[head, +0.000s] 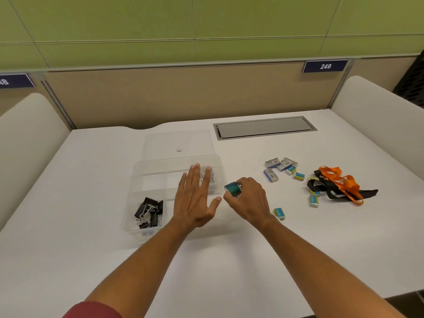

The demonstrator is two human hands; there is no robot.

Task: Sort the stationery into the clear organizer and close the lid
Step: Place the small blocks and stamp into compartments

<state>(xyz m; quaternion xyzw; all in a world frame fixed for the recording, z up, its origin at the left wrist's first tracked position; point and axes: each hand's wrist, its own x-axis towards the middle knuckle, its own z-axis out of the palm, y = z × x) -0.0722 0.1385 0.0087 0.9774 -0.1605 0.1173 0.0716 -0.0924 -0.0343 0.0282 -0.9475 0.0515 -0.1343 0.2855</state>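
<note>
Two bare forearms reach into view from the bottom edge, both uncovered from the elbow region down to the wrists. The left arm (146, 255) carries the only clothing that shows: a dark red sleeve (91, 310), pushed or cut short so that its rounded hem sits near the elbow at the lower left corner. The fabric looks plain and smooth, with no print, seam detail or button that can be made out. The right arm (316, 260) shows no sleeve at all within the picture. The left hand (195, 200) and the right hand (249, 198) wear no gloves, and no ring, watch or bracelet shows on the fingers or wrists.
</note>
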